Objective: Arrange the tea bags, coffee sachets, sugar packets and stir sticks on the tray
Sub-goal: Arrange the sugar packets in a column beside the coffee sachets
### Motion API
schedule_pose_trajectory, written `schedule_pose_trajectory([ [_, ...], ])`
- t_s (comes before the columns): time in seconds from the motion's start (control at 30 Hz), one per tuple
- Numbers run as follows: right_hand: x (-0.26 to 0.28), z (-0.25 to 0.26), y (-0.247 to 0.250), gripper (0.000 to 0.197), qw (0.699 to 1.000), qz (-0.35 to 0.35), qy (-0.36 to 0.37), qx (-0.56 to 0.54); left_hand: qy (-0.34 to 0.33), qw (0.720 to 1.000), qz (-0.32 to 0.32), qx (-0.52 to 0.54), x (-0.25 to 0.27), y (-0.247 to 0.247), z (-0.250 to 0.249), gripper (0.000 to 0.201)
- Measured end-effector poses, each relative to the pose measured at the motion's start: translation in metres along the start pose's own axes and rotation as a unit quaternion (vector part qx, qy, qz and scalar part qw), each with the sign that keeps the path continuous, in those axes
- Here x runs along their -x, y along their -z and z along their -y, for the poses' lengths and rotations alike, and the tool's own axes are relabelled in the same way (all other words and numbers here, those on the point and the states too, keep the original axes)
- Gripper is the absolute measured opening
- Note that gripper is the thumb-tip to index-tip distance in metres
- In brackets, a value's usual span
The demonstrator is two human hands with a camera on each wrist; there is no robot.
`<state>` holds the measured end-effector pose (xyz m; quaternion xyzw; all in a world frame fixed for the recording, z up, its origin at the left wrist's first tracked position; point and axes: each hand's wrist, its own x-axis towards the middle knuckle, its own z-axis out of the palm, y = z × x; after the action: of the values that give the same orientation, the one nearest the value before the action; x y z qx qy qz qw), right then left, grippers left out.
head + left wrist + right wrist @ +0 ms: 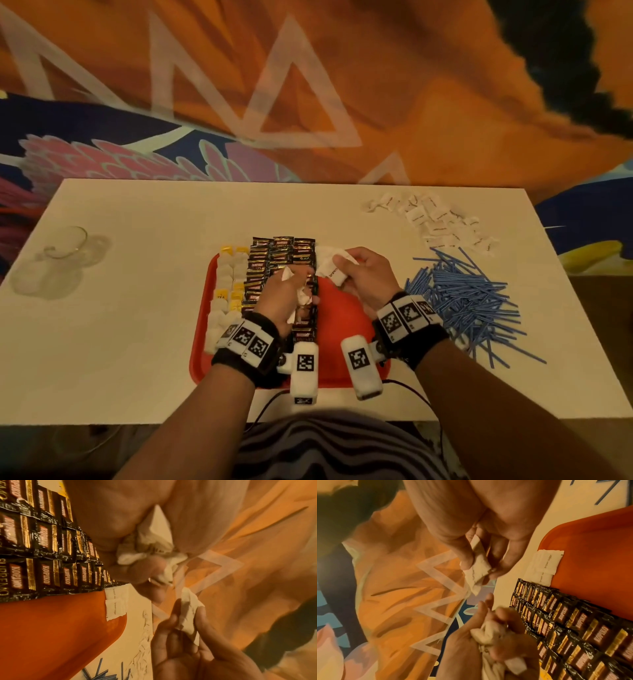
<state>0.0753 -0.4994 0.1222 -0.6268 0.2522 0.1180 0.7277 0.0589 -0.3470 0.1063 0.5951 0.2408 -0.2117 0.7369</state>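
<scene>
I saw a red tray [346, 301] on the white table [137, 325]. Tea bags [226, 291] filled its left edge, with coffee sachets [277, 253] beside them. My left hand [284, 301] gripped a bunch of sugar packets [303, 298]; my right hand [366, 277] pinched one packet [334, 272]. Loose packets [435, 219] and blue stir sticks [462, 294] lay right of the tray.

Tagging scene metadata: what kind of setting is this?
Likely a staged indoor tabletop set, perhaps hospitality practice: a white table before a painted mural wall, with a red tray, coffee sachets and blue stir sticks.
</scene>
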Motion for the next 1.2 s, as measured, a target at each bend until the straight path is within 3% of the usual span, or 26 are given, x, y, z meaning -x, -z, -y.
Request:
schedule_pose_trajectory([
  [0.1,-0.001,-0.011,-0.003,0.014,0.998,-0.033,0.029,0.053,-0.030,1.000,0.007,0.002,0.004,0.006,0.004,0.015],
  [0.2,0.004,-0.014,-0.008,0.011,0.998,-0.047,0.033,0.022,-0.047,0.997,0.028,-0.060,0.008,0.006,0.004,0.017],
  [0.33,0.011,-0.013,-0.011,0.008,0.998,-0.026,-0.022,-0.048,-0.076,0.995,0.000,-0.067,0.004,0.002,0.006,0.009],
  [0.47,0.008,-0.012,0.001,0.024,0.995,-0.012,-0.056,-0.077,-0.087,0.995,-0.008,-0.053,-0.002,-0.002,0.007,0.012],
  [0.57,0.003,-0.013,0.016,0.019,0.998,0.036,-0.034,0.042,-0.087,0.994,0.004,-0.059,-0.004,-0.007,0.007,0.010],
  [0.67,-0.002,-0.020,0.030,0.012,0.980,0.078,-0.001,0.183,-0.072,0.994,0.002,-0.078,-0.010,-0.012,0.009,0.011],
  [0.83,-0.019,-0.037,0.039,0.014,0.967,0.111,0.002,0.230,-0.056,0.992,-0.053,-0.101,-0.023,-0.015,0.021,0.018],
  [1.0,-0.047,-0.051,0.037,0.018,0.959,0.108,-0.004,0.262,-0.050,0.986,-0.093,-0.128,-0.037,-0.009,0.025,0.018],
  [1.2,-0.095,-0.066,0.044,0.040,0.924,0.025,-0.026,0.381,-0.018,0.984,-0.143,-0.108,-0.048,0.014,0.026,0.011],
])
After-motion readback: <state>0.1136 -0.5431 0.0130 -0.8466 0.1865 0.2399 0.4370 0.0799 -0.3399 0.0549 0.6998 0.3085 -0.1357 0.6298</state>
